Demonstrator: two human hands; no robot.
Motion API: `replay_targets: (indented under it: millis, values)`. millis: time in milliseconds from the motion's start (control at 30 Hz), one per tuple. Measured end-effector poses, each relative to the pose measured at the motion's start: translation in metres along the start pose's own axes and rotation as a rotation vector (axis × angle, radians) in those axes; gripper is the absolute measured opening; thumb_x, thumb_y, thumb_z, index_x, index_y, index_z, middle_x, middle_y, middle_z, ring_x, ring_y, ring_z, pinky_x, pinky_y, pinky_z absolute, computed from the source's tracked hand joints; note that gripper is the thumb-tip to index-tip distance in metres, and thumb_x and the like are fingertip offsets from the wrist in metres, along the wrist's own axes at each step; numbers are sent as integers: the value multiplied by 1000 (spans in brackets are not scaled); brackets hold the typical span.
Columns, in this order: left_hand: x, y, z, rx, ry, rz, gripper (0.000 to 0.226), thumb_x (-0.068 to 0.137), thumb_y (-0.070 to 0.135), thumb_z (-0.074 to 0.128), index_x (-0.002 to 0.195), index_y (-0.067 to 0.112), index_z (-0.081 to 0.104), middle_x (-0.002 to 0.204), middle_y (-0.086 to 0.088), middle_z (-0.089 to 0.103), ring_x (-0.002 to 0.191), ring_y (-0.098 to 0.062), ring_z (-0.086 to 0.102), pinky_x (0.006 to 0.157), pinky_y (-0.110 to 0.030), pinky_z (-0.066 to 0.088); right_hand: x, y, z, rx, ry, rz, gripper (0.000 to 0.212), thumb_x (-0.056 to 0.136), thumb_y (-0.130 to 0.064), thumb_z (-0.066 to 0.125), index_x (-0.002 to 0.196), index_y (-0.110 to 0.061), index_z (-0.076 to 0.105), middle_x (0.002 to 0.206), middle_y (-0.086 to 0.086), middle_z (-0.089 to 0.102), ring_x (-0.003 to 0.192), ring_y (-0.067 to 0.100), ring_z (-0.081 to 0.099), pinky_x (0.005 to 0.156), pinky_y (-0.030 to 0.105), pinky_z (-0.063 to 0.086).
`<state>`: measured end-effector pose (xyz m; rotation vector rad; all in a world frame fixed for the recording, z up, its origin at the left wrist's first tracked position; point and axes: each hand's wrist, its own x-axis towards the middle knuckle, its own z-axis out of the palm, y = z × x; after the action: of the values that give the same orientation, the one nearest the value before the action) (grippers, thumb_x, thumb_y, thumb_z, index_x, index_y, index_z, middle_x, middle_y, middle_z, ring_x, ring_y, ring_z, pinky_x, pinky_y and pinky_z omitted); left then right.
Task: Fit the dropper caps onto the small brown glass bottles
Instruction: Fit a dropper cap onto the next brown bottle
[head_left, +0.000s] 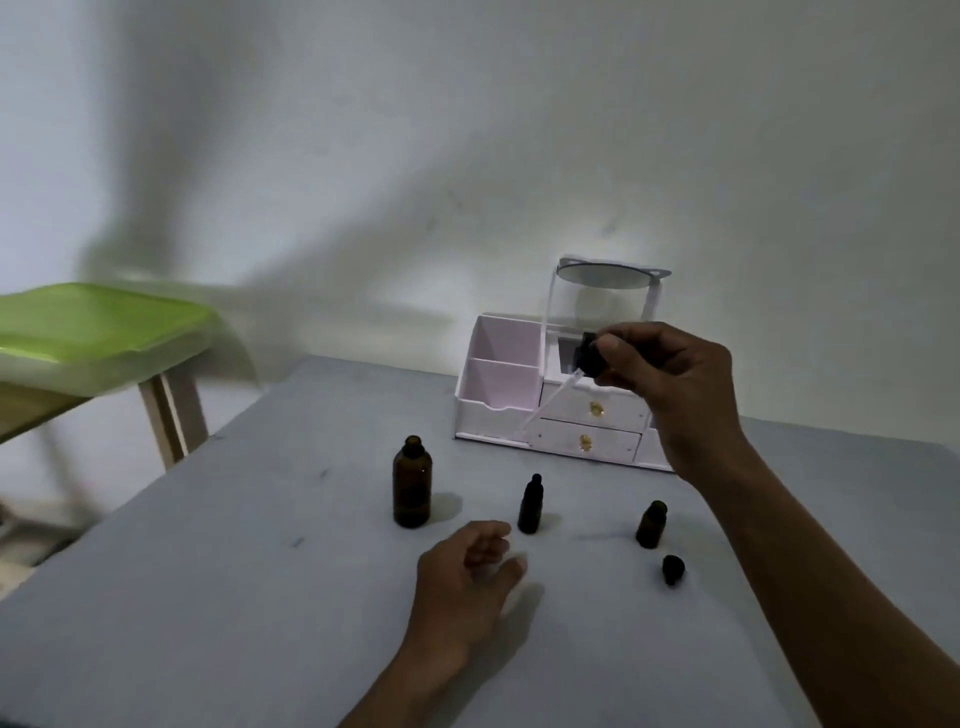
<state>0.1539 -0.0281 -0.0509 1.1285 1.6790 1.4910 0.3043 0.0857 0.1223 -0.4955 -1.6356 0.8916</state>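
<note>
Three brown glass bottles stand on the grey table (208, 597). The tall bottle (412, 482) at the left is uncapped. The slim middle bottle (529, 505) wears a black dropper cap. The short bottle (651, 525) at the right is uncapped, and a small black cap (673, 569) lies just in front of it. My right hand (670, 374) is raised above the table, shut on a black dropper cap (589, 356) whose clear glass pipette (545, 405) slants down to the left. My left hand (467, 582) hovers low in front of the middle bottle, fingers apart, holding nothing.
A white desk organiser (504, 384) with drawers and a round mirror (605, 275) stands at the back of the table against the wall. A green-topped stool or side table (93, 332) stands off the table's left edge.
</note>
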Motion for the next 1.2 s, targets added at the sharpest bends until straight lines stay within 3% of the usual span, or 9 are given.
replay_targets:
  millis: [133,233,367,500,667,933,1200]
  values:
    - [6,-9,-61,23,338,39,27,75,15,82,92,32,69,85,12,71,78,0,66,69,-9,51,3,2,44,53,-81,2,10,88,-5,72,92,-14,75,81,2,79,81,22,77,73,31,62]
    - [19,-12,-93,54,454,78,32,77,17,81,103,28,66,93,13,66,86,-4,63,73,-17,53,6,8,71,5,-119,-11,11,87,-7,73,89,-18,75,80,0,79,80,19,77,73,32,62]
    - [41,-16,-105,53,391,71,50,72,30,84,116,32,60,101,17,62,94,1,60,74,-14,47,11,25,95,-97,-152,-6,13,86,-16,75,97,-9,76,86,6,79,83,24,76,78,44,63]
    - [59,-17,-100,75,299,99,64,68,34,87,125,30,59,108,15,62,98,3,59,77,-12,47,15,34,104,-162,-174,-13,12,87,-19,75,97,-12,76,84,-1,79,82,18,76,77,42,63]
    - [73,-23,-95,124,214,132,73,62,48,86,128,31,58,112,21,61,98,12,57,71,-4,45,19,43,106,-201,-173,8,10,86,-19,76,95,-14,77,82,-2,79,82,18,76,79,46,62]
    - [76,-25,-96,130,194,161,51,65,34,87,111,33,68,98,24,67,92,12,60,75,-3,46,20,49,112,-236,-191,-18,6,86,-19,77,92,-20,77,80,-7,78,77,15,75,79,44,62]
    - [76,-26,-96,130,185,149,50,65,30,87,112,29,70,89,20,69,82,7,65,71,-6,49,24,45,104,-201,-189,-31,11,86,-18,77,95,-13,78,84,3,79,79,26,76,79,50,61]
